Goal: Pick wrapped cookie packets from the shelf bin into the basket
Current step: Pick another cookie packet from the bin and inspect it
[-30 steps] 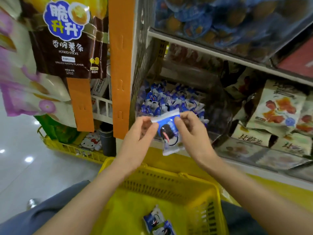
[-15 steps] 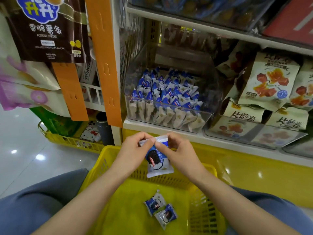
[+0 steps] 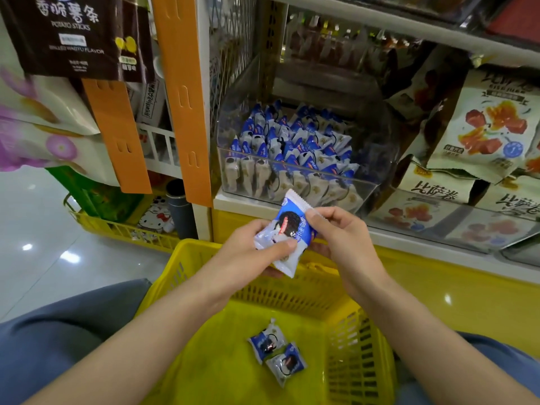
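Holding one wrapped cookie packet (image 3: 287,229) in both hands, just above the far rim of the yellow basket (image 3: 163,285) and in front of the shelf edge. Curling the left hand (image 3: 248,252) round the lower half, with the thumb laid flat across the white part of the wrapper. Pinching the upper right edge with the right hand (image 3: 339,238), between thumb and forefinger, with the other fingers curled below.

Tilted, with the top corner leaning toward the shelf. Blue across the upper half and white below, glossy. Printed with a dark round sandwich cookie, and crimped in a zigzag seal at the top end.

Down on the basket floor, toward the right wall: two more packets (image 3: 267,340) of the same blue-and-white kind, touching each other.

Behind the hands, on the shelf: a clear bin (image 3: 365,191) packed with rows of packets (image 3: 292,147), mostly standing on end, blue tops up.

Right of the bin, cream snack bags (image 3: 485,127) with red-orange pictures. Left of it, orange hanging strips (image 3: 181,97) and a dark potato sticks bag (image 3: 76,36). Lower left, a second basket (image 3: 117,229) — also yellow — on the glossy floor.
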The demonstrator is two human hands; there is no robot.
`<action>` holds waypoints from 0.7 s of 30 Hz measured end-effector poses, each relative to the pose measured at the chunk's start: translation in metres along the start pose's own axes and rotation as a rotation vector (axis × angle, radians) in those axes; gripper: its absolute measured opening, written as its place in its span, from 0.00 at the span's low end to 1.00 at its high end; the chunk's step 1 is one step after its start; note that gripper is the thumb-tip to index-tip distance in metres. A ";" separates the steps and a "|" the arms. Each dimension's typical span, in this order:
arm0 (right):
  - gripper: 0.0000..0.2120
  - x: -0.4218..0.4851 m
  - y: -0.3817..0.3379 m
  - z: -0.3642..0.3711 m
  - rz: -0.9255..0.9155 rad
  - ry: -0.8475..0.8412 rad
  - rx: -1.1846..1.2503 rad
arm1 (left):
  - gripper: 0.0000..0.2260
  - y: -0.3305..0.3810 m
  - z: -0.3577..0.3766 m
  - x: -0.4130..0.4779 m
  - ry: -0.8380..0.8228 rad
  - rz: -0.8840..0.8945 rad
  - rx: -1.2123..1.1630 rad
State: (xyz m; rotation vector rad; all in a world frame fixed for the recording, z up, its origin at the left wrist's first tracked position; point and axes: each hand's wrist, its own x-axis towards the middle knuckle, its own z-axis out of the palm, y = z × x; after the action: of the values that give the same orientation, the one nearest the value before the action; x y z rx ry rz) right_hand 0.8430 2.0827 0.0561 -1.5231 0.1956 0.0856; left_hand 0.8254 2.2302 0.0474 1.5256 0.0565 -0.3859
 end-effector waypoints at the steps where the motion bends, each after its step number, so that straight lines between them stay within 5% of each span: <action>1: 0.03 0.001 0.000 -0.001 0.030 -0.015 0.020 | 0.10 0.000 -0.002 0.000 0.046 0.025 0.004; 7: 0.10 -0.002 0.003 -0.005 0.166 -0.289 -0.125 | 0.03 -0.003 -0.019 0.008 0.298 0.140 -0.018; 12: 0.25 -0.004 0.018 0.005 -0.117 -0.273 -0.662 | 0.02 -0.006 -0.022 0.007 0.311 0.328 0.322; 15: 0.22 -0.005 0.017 0.009 -0.198 -0.258 -0.640 | 0.06 -0.007 -0.018 0.003 0.262 0.379 0.465; 21: 0.12 -0.005 0.018 0.014 -0.125 -0.294 -0.441 | 0.10 -0.004 -0.019 0.005 0.286 0.345 0.292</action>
State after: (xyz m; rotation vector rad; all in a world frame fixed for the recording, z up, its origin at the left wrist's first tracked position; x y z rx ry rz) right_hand 0.8360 2.0975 0.0394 -1.9340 -0.1652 0.2640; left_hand 0.8331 2.2472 0.0412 1.8319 -0.0408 0.1069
